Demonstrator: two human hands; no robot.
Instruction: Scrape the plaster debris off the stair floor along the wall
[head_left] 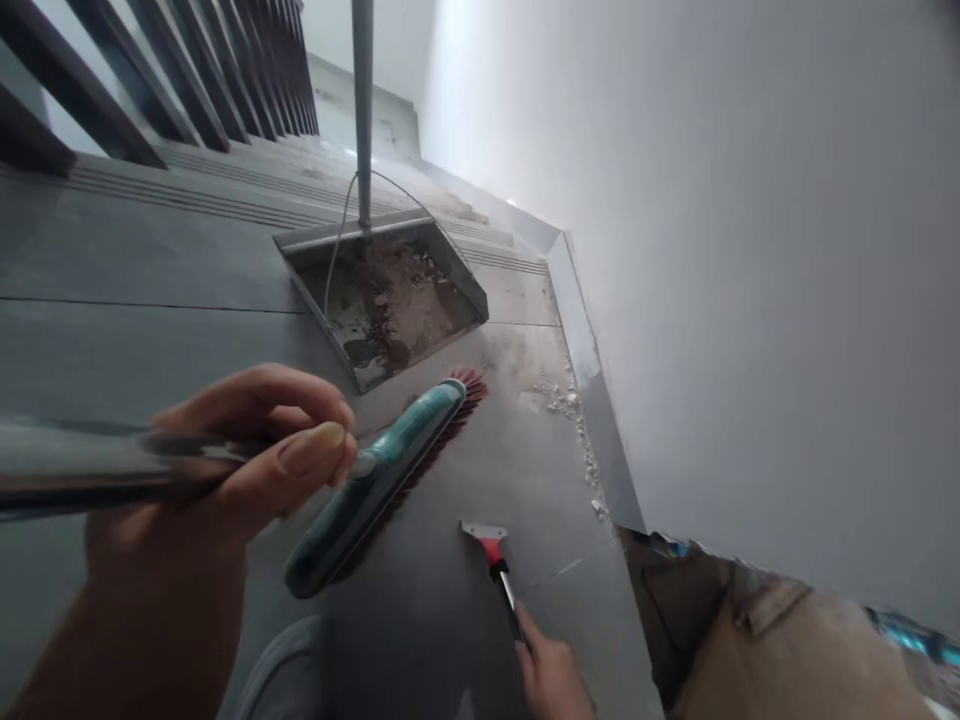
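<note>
The left hand (247,450) closes its grip around the broom handle (90,470), the broom head (382,480) resting on the floor tile (150,340) beside the dustpan (382,295). The right hand (551,675) grips a scraper (495,560), blade on the floor near the rubble (574,420).

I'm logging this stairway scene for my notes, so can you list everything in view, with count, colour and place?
Dustpan: one, grey metal with dirt inside, standing on the floor ahead, on a long upright pole.
Broom: one, teal head with red bristles, on the floor just before the dustpan; its shiny metal handle runs to the left edge.
Scraper: one, red with a metal blade and dark handle, blade down on the floor.
Rubble: scattered pale bits along the skirting at the wall.
Wall: one, white, right.
Railing: dark bars, top left.
Stairs: grey, behind the dustpan.
Left hand: grips the broom handle.
Right hand: holds the scraper handle.
</note>
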